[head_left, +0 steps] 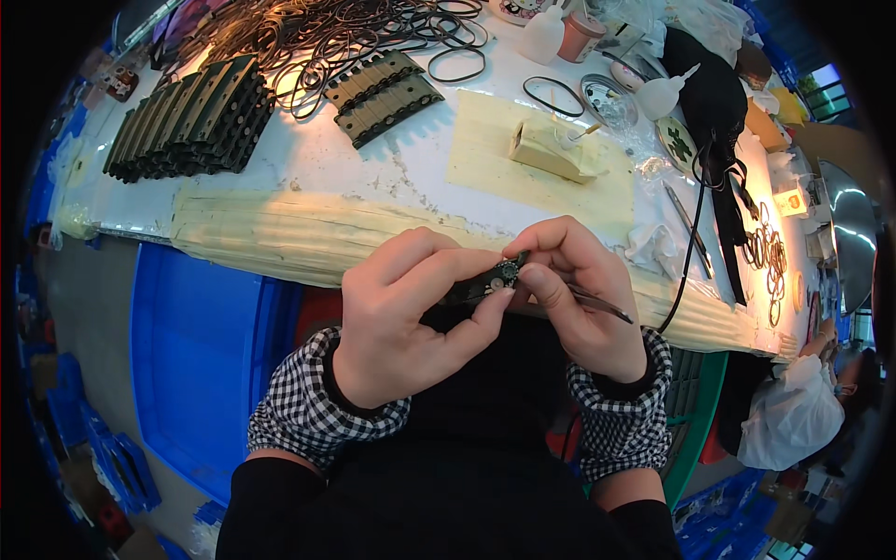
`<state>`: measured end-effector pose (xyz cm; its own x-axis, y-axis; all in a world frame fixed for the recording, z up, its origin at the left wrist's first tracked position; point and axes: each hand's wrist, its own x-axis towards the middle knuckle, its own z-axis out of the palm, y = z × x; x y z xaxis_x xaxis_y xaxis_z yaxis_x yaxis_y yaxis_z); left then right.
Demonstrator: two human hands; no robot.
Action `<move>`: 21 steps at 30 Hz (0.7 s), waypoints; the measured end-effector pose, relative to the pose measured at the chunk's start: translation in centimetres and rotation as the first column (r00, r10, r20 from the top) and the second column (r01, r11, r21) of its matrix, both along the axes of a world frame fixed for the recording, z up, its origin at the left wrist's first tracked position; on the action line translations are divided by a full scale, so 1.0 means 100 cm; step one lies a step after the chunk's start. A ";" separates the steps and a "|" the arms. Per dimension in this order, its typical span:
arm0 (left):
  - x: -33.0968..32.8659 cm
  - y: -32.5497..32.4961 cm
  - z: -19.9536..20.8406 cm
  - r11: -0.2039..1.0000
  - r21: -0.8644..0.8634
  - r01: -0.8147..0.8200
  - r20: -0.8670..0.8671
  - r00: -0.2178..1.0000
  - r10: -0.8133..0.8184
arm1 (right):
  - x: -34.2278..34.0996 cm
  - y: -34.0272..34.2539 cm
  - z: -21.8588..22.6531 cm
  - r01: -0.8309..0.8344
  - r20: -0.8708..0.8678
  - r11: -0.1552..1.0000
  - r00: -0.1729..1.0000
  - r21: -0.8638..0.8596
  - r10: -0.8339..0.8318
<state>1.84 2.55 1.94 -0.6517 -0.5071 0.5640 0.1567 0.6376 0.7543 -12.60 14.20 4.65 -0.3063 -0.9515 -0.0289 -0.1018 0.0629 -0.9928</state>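
Just in front of the table's near edge, my two hands meet around a small dark piece with round, wheel-like bits (501, 279). My left hand (411, 303) pinches it between thumb and fingers, covering much of it. From the right, the thumb and forefinger of my right hand (583, 294) close on its other end. A slim, pointed dark tool, perhaps tweezers (602, 304), sticks out across my right palm; its other end is hidden. Checked cuffs cover both wrists.
A stack of dark green strips (191, 121) stands far left, with a smaller group (385, 95) beside it. Behind lie tangled black rubber loops (373, 33). A taped block (553, 149) sits on yellowish paper. White squeeze bottles (543, 37), a pen-like tool (689, 229) and a blue tray (196, 355) surround me.
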 end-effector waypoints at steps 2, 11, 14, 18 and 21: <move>-0.001 0.002 -0.003 0.988 -0.103 -0.112 -0.031 0.994 0.110 | 0.002 -0.002 -0.003 -0.010 -0.022 1.000 1.000 0.000 0.010; -0.005 0.005 -0.013 0.915 -0.304 -0.264 -0.111 0.964 0.241 | 0.008 -0.003 -0.008 0.001 -0.214 0.996 0.977 -0.085 -0.019; -0.004 0.003 -0.013 0.913 -0.326 -0.246 -0.106 0.969 0.224 | 0.007 -0.003 -0.008 0.000 -0.203 0.996 0.979 -0.084 -0.017; -0.006 0.001 -0.015 0.914 -0.323 -0.246 -0.111 0.969 0.222 | 0.007 -0.005 -0.012 0.013 -0.236 0.996 0.971 -0.094 -0.035; -0.005 0.002 -0.016 0.908 -0.332 -0.256 -0.099 0.967 0.236 | 0.006 -0.005 -0.013 -0.001 -0.305 0.996 0.952 -0.092 -0.027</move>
<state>1.29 2.77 0.35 -0.4936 -0.4187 0.7623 -0.0025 0.8771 0.4802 -11.95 13.74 3.38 -0.2996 -0.9416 0.1535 -0.4011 -0.0217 -0.9158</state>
